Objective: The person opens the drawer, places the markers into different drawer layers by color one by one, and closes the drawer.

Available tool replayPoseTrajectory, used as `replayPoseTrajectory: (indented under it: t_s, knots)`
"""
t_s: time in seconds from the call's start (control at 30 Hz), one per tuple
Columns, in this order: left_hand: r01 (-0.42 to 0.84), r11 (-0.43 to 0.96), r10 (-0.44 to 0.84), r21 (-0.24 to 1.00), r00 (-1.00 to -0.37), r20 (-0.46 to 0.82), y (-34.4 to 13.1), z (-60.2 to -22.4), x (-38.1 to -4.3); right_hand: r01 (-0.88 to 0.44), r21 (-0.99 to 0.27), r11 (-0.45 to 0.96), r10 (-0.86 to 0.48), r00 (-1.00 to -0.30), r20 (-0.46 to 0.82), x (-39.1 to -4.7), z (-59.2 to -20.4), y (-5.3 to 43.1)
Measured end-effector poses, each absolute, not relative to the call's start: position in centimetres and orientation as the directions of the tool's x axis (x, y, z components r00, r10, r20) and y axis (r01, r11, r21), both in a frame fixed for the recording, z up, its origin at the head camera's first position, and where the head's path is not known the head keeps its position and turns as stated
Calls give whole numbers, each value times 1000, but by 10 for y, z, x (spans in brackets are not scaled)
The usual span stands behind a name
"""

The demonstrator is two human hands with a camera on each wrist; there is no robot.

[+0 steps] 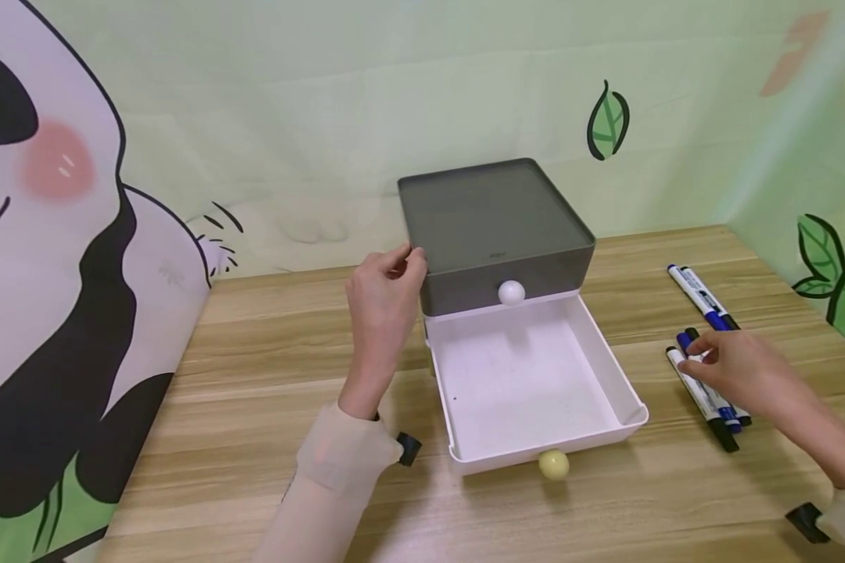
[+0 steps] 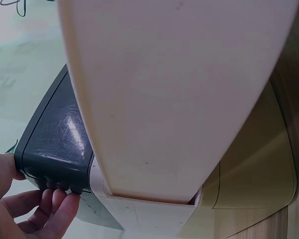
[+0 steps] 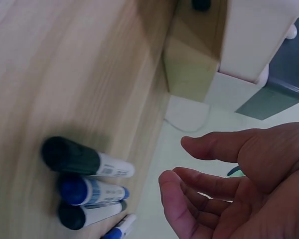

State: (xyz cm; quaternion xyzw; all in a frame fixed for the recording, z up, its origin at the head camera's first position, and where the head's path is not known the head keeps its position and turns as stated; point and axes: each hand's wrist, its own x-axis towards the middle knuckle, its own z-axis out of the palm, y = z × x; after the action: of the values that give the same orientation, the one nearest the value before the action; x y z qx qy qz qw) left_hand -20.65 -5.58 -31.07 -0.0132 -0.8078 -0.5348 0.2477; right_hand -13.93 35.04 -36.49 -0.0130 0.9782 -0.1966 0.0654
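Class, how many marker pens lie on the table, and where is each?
5. Farther back: blue marker beside black marker. Nearer, by the right hand: leftmost black marker, middle blue marker, rightmost black marker. Others may be hidden.

The box (image 1: 496, 215) stands on the tabletop (image 1: 267, 375), in the frame's middle. Its drawer (image 1: 528, 391) sticks out in front, toward the bottom. Markers (image 1: 701, 400) lie in two bunches at the right.

No readable text

The markers (image 1: 692, 383) carry print (image 3: 107, 171) on their white barrels, too small to read. A tiny mark (image 1: 498, 255) on the box's grey top (image 1: 493, 211), near its front edge, is likewise illegible. A reddish shape (image 1: 796, 55) on the backdrop (image 1: 366, 102) cannot be made out.
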Motion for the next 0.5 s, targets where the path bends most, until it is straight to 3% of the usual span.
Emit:
replayPoseTrajectory:
  t_s: [0.5]
  knots:
    - [276,412,-239,868,-887,396,-56,-311,-206,56,-328,943,-4,-984,-179,-141,-385,352]
